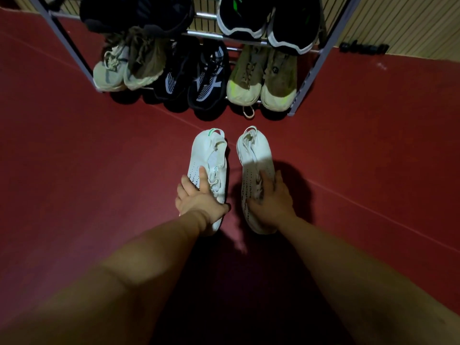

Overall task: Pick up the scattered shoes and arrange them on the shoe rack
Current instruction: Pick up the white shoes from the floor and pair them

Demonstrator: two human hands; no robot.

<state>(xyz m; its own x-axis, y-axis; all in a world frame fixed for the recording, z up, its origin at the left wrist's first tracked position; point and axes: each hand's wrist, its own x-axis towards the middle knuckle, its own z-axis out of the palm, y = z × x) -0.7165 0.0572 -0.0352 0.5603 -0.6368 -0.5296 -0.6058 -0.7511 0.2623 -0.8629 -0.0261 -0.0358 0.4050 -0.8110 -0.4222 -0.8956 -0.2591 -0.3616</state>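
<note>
White shoe (206,155) gripped by left hand (199,202); right hand (270,205) grips 2nd shoe (254,155)

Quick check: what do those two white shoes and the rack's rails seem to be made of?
The left white sneaker and right white sneaker look like soft matte knit fabric: rows of small holes, cloth laces, heel loops. The rack's silver rails look like polished metal tubing, catching bright glints. Its grey side posts are duller: painted metal or plastic, unclear.

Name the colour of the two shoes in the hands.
Left-hand shoe and right-hand shoe: white with small dark dots; head view.
</note>
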